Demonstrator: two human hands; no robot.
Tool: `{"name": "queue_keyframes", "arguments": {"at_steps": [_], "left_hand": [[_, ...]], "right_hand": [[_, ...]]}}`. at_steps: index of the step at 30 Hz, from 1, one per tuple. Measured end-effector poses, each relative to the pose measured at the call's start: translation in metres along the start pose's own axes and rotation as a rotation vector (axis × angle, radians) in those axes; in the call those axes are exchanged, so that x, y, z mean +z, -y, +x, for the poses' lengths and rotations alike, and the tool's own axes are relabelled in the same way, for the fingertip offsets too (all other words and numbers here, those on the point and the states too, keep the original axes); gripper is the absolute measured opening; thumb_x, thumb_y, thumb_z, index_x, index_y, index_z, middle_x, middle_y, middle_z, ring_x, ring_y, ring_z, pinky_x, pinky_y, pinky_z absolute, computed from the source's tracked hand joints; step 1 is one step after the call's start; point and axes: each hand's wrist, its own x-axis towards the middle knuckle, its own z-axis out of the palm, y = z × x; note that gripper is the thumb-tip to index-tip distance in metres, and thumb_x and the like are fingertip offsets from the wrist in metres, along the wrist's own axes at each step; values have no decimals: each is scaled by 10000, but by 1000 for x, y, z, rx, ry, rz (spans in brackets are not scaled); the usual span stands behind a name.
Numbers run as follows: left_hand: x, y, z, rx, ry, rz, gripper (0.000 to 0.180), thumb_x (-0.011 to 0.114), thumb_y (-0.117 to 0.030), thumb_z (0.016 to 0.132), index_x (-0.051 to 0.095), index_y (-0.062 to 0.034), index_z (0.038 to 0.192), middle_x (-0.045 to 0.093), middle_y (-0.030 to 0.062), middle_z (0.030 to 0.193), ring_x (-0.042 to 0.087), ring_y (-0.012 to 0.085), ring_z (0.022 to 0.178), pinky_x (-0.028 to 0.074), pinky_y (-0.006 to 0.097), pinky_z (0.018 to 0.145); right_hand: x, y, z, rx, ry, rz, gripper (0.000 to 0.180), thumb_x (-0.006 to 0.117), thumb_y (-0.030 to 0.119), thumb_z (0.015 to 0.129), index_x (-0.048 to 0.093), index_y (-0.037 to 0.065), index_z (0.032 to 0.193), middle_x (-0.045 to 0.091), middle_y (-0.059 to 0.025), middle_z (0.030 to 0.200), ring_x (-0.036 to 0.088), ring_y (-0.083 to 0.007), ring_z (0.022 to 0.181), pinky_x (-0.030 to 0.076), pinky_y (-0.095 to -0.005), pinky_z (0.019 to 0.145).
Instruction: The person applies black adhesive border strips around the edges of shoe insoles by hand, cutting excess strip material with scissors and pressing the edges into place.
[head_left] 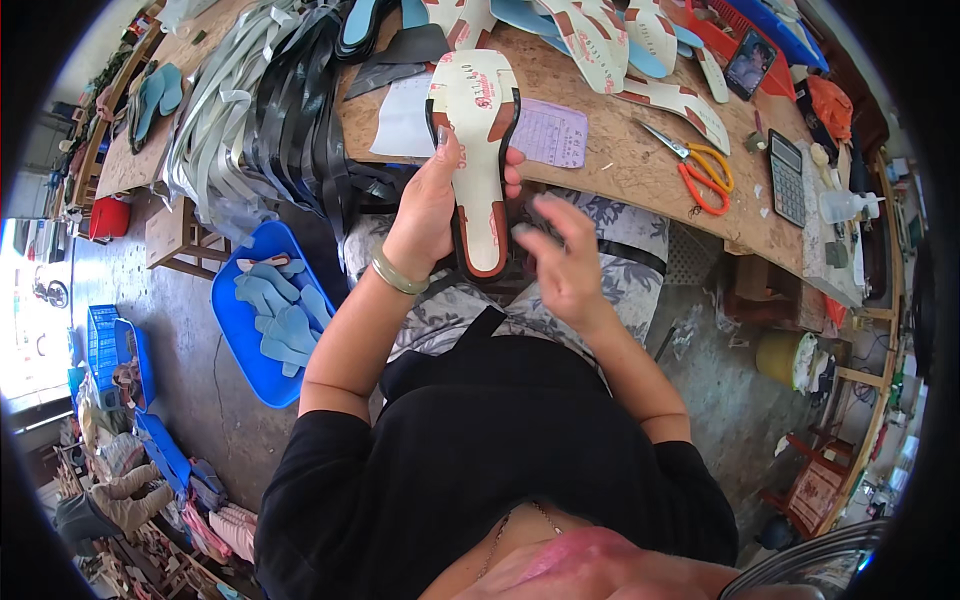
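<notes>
My left hand (428,205) grips a shoe insole (482,190) upright over my lap, thumb on its near face and fingertips curled round from behind. The insole is cream with red-brown patches and a black strip along much of its edge; its narrow end points toward me. Beside that end, my right hand (565,262) hovers with fingers bent and apart, slightly blurred. Nothing shows between them. On the bench to the right rest orange-handled scissors (703,170). More cream and brown insoles (585,40) lie along the far side, among light blue pieces.
A wooden bench (625,165) spans the far side, with a purple sheet (553,133), a calculator (786,178) and a propped phone (750,62). Grey and black strips (290,110) hang over its left edge. A blue basin (235,300) of blue insole pieces stands at my left.
</notes>
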Motion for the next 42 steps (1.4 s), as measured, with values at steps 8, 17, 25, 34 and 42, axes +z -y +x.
{"name": "queue_keyframes", "arguments": {"at_steps": [8, 17, 25, 34, 42], "left_hand": [[-4, 25, 2, -102, -37, 345, 539, 349, -394, 1018, 417, 13, 1365, 572, 123, 1238, 579, 218, 1092, 482, 340, 919], [18, 20, 18, 68, -123, 214, 530, 331, -385, 1014, 476, 47, 1284, 649, 167, 1066, 644, 202, 905, 529, 319, 807], [26, 17, 25, 170, -242, 338, 676, 257, -564, 990, 561, 18, 1152, 652, 116, 888, 608, 167, 728, 507, 268, 662], [8, 39, 4, -14, 87, 252, 649, 264, -550, 997, 446, -2, 1293, 525, 55, 858, 503, 110, 714, 466, 254, 656], [-70, -56, 54, 547, -427, 1196, 408, 451, -358, 990, 625, -22, 1143, 657, 101, 1040, 603, 166, 923, 465, 315, 853]], "right_hand": [[1, -29, 46, 753, 93, 936, 391, 450, 320, 1010, 644, -19, 1032, 662, -61, 865, 594, -114, 808, 453, -264, 762], [21, -20, 23, 722, 299, 793, 456, 486, 361, 995, 659, -31, 840, 627, -41, 669, 537, -78, 610, 451, -252, 569], [10, 8, 1, 912, 404, 948, 466, 496, 384, 985, 666, -10, 805, 593, -34, 584, 496, -68, 482, 390, -223, 458], [19, 1, -15, 1072, 189, 1170, 199, 616, 180, 930, 629, -14, 970, 656, -57, 860, 636, -125, 717, 490, -237, 581], [8, -14, 9, 890, 29, 1306, 544, 620, 11, 867, 337, -4, 1331, 556, -120, 1133, 630, -204, 921, 563, -379, 790]]}}
